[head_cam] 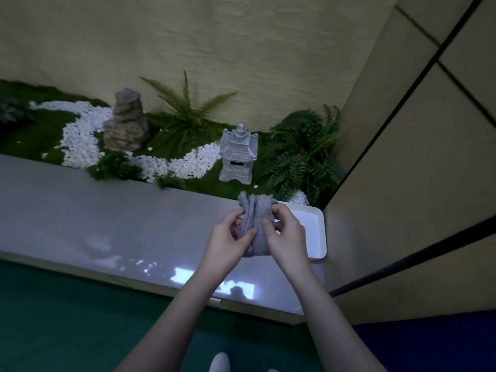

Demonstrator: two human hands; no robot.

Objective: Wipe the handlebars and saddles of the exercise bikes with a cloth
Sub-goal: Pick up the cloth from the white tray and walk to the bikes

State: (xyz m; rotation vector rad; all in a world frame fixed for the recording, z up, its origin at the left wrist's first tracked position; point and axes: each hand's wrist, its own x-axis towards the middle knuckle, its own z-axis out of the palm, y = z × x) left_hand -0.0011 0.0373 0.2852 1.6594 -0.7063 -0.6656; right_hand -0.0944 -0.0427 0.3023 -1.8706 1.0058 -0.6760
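grey cloth [256,229] is bunched lengthwise and held up just left of the white tray [318,232], above the glossy bench [107,224]. left hand [228,244] and right hand [287,238] both grip it, fingers [279,210] curled narrow round the folds. likely wringing or refolding it into a pad before wiping. the right hand hides the tray's left part. no exercise bikes in view, so wiping looks not yet begun. stone lantern [239,154] stands beyond the tray. dim light; cannot tell if the cloth is wet or dry.
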